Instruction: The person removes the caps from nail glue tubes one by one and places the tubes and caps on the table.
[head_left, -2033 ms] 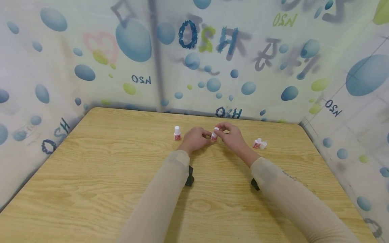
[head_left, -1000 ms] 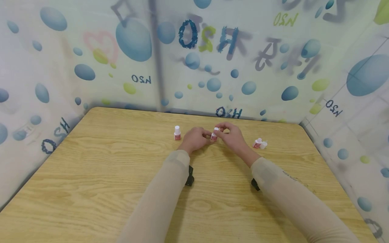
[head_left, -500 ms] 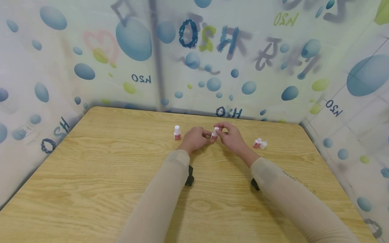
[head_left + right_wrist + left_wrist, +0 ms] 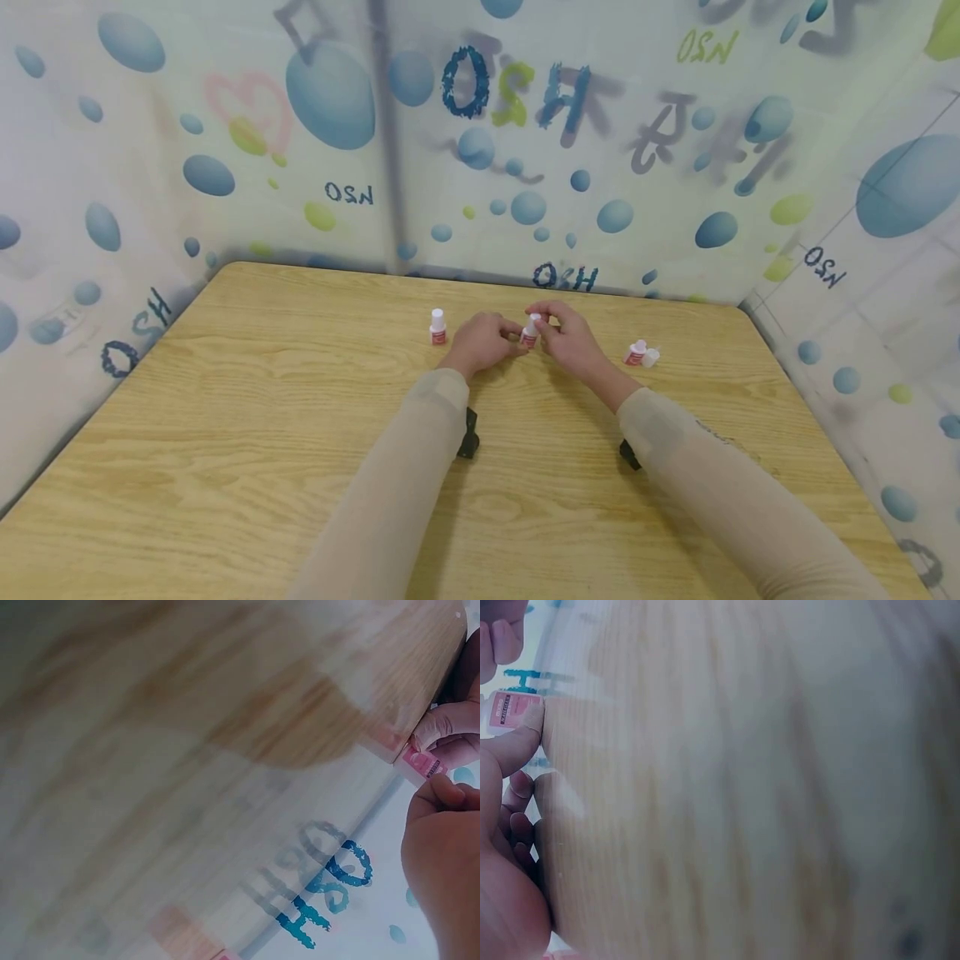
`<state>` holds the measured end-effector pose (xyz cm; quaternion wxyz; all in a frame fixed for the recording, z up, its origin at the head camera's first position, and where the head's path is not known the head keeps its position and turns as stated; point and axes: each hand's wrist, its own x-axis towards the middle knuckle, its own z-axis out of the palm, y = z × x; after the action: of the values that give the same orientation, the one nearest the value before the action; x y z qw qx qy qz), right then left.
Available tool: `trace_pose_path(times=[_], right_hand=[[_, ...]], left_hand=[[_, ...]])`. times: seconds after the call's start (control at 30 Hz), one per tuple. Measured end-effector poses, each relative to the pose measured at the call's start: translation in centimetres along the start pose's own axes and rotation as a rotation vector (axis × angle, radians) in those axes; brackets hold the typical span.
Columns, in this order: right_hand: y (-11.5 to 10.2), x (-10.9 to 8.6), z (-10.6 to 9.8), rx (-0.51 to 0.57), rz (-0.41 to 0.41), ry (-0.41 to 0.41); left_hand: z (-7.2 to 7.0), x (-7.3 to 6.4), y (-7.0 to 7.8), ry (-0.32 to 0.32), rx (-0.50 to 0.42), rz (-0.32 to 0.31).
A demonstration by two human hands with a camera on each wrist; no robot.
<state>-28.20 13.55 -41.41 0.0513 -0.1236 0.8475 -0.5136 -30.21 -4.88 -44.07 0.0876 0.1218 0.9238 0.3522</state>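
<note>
A small white bottle with a pink-red label point(image 4: 528, 340) stands upright on the wooden table between both hands in the head view. My left hand point(image 4: 482, 343) holds its lower body; in the left wrist view the thumb lies across the label of this bottle point(image 4: 516, 710). At the top, my right hand point(image 4: 573, 340) pinches the white cap point(image 4: 534, 319) between thumb and fingers. The right wrist view shows the same bottle point(image 4: 424, 761) between the two hands, its cap hidden behind the right hand's fingers.
To the left, a similar capped bottle point(image 4: 438, 329) stands upright. On the right stands another such bottle point(image 4: 635, 354), with a loose white cap point(image 4: 651, 358) lying beside it. The table point(image 4: 247, 417) meets a patterned wall point(image 4: 420, 167) at its back edge.
My right thumb and fingers have shifted slightly around the cap, the thumb drawing back a little to the right. The left hand and all the bottles have stayed in place.
</note>
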Motion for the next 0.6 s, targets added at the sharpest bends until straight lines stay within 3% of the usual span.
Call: trace_pose_path(times=[0.6], right_hand=[[-0.18, -0.07, -0.12, -0.029, 0.097, 0.093]], left_hand=[[0.02, -0.1, 0.1, 0.01, 0.014, -0.001]])
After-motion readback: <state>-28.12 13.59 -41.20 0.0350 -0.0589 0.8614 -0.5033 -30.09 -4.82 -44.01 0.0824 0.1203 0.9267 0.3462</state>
